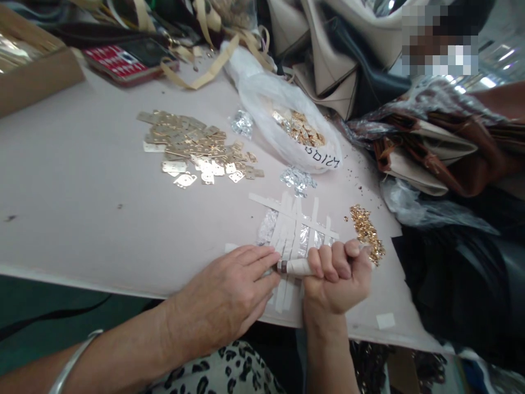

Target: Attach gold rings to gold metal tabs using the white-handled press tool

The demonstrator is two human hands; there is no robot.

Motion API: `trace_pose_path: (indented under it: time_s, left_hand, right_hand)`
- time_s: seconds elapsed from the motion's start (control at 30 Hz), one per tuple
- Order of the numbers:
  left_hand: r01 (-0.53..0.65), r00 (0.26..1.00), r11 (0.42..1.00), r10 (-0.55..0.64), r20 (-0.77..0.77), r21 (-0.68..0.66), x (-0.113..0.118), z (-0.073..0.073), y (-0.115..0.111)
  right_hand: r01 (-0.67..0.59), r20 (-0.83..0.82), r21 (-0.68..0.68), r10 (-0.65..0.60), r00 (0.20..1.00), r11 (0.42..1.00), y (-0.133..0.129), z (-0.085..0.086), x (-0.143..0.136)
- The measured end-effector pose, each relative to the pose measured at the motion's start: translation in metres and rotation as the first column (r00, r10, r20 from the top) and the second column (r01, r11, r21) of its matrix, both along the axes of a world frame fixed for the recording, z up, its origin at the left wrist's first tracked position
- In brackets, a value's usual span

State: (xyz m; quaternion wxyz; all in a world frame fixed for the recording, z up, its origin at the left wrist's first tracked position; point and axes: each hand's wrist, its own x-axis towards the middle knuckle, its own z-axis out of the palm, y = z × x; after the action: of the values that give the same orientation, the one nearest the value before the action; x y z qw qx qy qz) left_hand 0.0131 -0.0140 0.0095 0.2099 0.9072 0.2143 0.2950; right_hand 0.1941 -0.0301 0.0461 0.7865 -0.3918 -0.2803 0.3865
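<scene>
My right hand is wrapped around the white-covered handle of a hand tool with a dark band at its front. The tool lies sideways, pointing left; its tip is hidden by the fingers of my left hand. Those fingers are bent and close together over the table edge, and what they press on or hold is hidden. Beneath both hands, strips of white tape and clear plastic cover part of the tabletop. Small gold metal pieces lie just beyond my right hand. Silver pieces are scattered past the tape.
A heap of flat gold plates sits left of centre. Behind the silver pieces rests a white plastic bag of gold parts. Brown leather goods and black material crowd the right side. A cardboard box stands far left.
</scene>
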Motion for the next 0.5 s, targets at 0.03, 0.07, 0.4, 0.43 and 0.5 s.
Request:
trace_pose_path:
  time_s: [0.03, 0.07, 0.4, 0.43, 0.5]
  left_hand:
    - [0.005, 1.0, 1.0, -0.005, 0.001, -0.006, 0.0, 0.0, 0.0]
    - [0.012, 1.0, 1.0, -0.012, 0.002, -0.011, 0.0, 0.0, 0.001]
    - [-0.047, 0.989, 0.999, 0.05, 0.137, -0.024, -0.009, 0.004, -0.003]
    - [-0.074, 0.985, 0.997, 0.075, 0.158, -0.012, -0.01, 0.004, -0.004]
    - [-0.111, 0.973, 0.994, 0.11, 0.201, -0.002, -0.01, 0.003, -0.004]
  right_hand:
    - [-0.036, 0.042, 0.013, 0.036, 0.998, 0.999, 0.0, 0.004, -0.005]
    - [-0.079, 0.093, 0.022, 0.076, 0.993, 0.997, -0.001, 0.007, -0.01]
    - [-0.127, 0.564, -0.067, 0.143, 0.813, 0.99, -0.008, 0.018, -0.032]
    - [-0.135, 0.557, -0.089, 0.162, 0.815, 0.987, -0.004, 0.02, -0.028]
    - [-0.163, 0.604, -0.176, 0.237, 0.761, 0.971, 0.001, 0.026, -0.023]
